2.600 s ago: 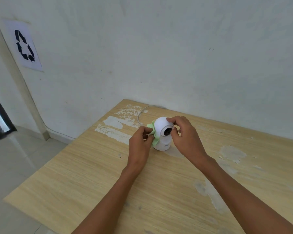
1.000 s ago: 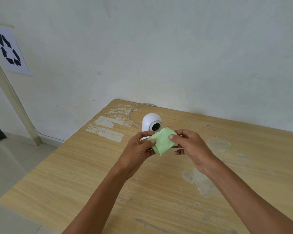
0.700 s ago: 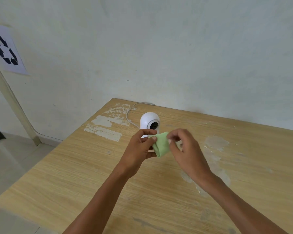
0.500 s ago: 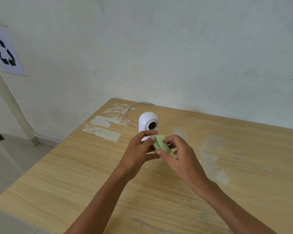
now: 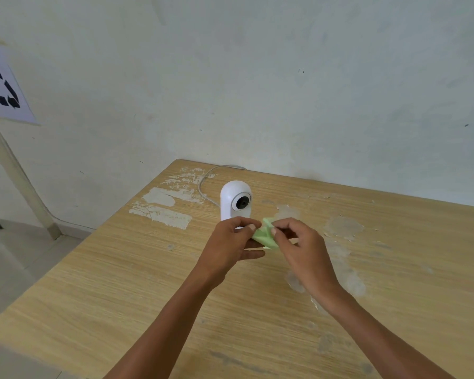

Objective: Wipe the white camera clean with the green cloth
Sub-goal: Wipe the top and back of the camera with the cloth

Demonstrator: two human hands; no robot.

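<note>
Count: one white camera (image 5: 235,201), one green cloth (image 5: 265,237), two hands
Camera: upright just beyond the left hand (image 5: 231,245), lens facing the person (slightly right)
Cloth: bunched between both hands, above the wooden table (image 5: 121,283)
Left hand: pinching the cloth
Right hand (image 5: 301,248): fingertips pinching the cloth too

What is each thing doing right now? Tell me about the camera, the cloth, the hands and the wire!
white camera: standing upright on the table, nobody touching it
green cloth: folded small, pinched between both hands
left hand: gripping the cloth
right hand: gripping the cloth
white cable: curving from behind the camera to the table's back edge
</note>
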